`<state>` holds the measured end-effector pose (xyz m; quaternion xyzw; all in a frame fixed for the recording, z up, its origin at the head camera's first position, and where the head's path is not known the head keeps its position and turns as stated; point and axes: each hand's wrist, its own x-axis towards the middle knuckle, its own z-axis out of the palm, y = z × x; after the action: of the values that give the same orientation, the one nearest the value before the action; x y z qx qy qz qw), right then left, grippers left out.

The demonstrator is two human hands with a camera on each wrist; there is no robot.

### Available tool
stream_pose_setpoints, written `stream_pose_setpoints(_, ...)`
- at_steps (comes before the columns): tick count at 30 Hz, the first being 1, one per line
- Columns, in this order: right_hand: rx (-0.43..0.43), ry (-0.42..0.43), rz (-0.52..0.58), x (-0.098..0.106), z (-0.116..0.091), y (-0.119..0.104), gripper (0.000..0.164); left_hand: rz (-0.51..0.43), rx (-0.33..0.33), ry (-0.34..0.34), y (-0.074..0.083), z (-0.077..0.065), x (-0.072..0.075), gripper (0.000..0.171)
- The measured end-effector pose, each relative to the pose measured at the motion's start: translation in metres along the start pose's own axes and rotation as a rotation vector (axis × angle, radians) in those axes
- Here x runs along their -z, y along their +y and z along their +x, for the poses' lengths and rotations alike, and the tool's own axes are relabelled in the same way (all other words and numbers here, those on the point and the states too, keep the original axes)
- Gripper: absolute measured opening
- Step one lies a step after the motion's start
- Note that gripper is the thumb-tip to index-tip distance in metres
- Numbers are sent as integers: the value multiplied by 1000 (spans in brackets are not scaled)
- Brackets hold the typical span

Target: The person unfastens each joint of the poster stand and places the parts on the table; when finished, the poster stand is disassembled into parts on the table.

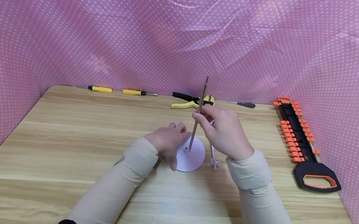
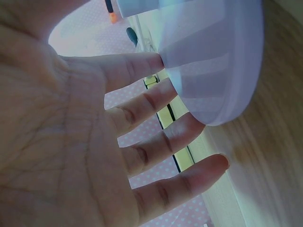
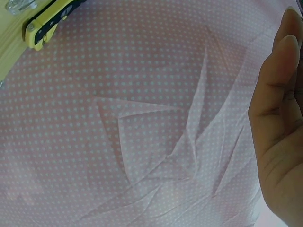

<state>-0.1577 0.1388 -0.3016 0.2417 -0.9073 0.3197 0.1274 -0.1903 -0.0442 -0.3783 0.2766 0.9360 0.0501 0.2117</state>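
In the head view my left hand (image 1: 167, 140) holds a round white base (image 1: 195, 159) by its rim, thumb at the near edge and fingers on the far side. The left wrist view shows several fingertips along the edge of the base (image 2: 222, 71). A short stub (image 1: 186, 149) rises near the middle of the base. My right hand (image 1: 227, 131) pinches a thin metal rod (image 1: 204, 91) about halfway along. The rod stands nearly upright, leaning slightly right at its top, its lower end beside the stub. The right wrist view catches only part of this hand (image 3: 279, 127); the rod is hidden there.
A slim pale piece with a clear, spread end (image 1: 214, 162) lies right of the base. At the back edge lie yellow screwdrivers (image 1: 101, 89), a yellow-and-black wire stripper (image 1: 184, 105) and a dark-handled tool (image 1: 246, 104). A long black-and-orange tool (image 1: 317, 177) lies at the right.
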Motion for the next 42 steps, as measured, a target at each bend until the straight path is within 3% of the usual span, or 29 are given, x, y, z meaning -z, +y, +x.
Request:
stream_pose_setpoints(20, -51, -37, -5, 2, 4, 13, 16, -2, -14, 7, 0, -1, 1, 123)
stream_pose_setpoints(42, -218, -104, 21, -3, 12, 47, 16, -20, -9, -1, -1, 0, 1, 125)
